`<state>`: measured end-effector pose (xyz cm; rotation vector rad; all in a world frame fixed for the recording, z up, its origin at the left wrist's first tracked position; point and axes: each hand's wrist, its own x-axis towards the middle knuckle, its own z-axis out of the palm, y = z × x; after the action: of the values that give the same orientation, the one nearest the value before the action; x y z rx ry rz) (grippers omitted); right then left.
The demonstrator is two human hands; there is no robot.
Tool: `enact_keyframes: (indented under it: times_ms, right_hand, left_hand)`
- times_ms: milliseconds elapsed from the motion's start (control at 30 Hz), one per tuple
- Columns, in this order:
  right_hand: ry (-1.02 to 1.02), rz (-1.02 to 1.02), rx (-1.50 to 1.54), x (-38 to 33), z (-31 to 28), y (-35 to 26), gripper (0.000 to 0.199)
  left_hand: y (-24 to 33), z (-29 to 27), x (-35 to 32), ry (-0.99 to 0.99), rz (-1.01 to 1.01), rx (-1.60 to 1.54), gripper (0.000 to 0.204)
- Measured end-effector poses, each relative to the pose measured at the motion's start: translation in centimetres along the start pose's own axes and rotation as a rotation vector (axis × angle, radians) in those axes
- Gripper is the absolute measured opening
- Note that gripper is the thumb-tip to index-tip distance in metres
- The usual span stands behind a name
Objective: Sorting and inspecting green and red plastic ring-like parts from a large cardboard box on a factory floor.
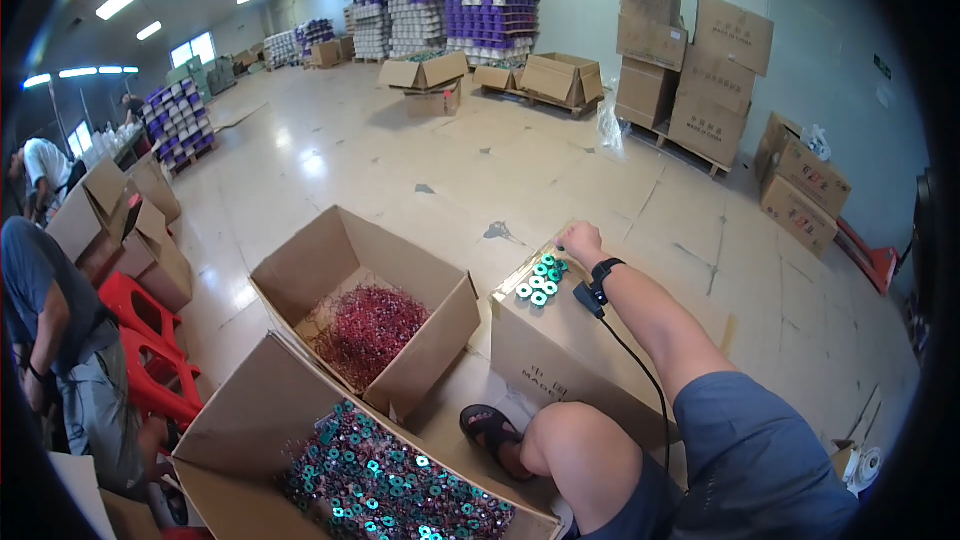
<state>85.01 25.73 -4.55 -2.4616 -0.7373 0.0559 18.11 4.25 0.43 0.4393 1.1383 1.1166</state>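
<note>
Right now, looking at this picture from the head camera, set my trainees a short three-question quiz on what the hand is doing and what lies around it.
1. True or false: the right hand rests on top of a closed box.
2. What lies just beside that hand? A) green rings B) scissors C) a cup
3. What colour are the parts in the open box nearest the closed one?

Key: 1 true. 2 A. 3 red; the parts are a tangle of red wire pieces.

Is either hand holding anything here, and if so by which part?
Cannot be told. The right hand rests at the far edge of the closed carton, beside the green rings; its fingers are hidden. The left hand is out of view.
</note>
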Motion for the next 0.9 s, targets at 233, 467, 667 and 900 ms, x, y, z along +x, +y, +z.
enact_keyframes:
  times_ms: [233, 467, 667, 900]
  right_hand:
    - [-0.087, -0.041, -0.151, -1.0, 4.8, -1.6, 0.028]
    - [-0.586, -0.574, 0.46, -12.4, -4.6, -13.8, 0.022]
    - [-1.39, -1.189, 0.277, -42.9, -7.9, -22.7, 0.012]
    - [-1.46, -1.641, -0.758, -61.1, 11.8, -13.3, 0.034]
  left_hand:
    - [0.0, -0.7, 0.6, 0.058, -0.003, 0.048, 0.054]
    - [2.8, -0.6, 0.5, 0.094, 0.193, 0.002, 0.037]
    - [4.9, -4.4, -0.5, 0.135, 0.256, -0.123, 0.033]
    - [5.9, -6.5, -1.5, 0.17, 0.293, -0.209, 0.031]
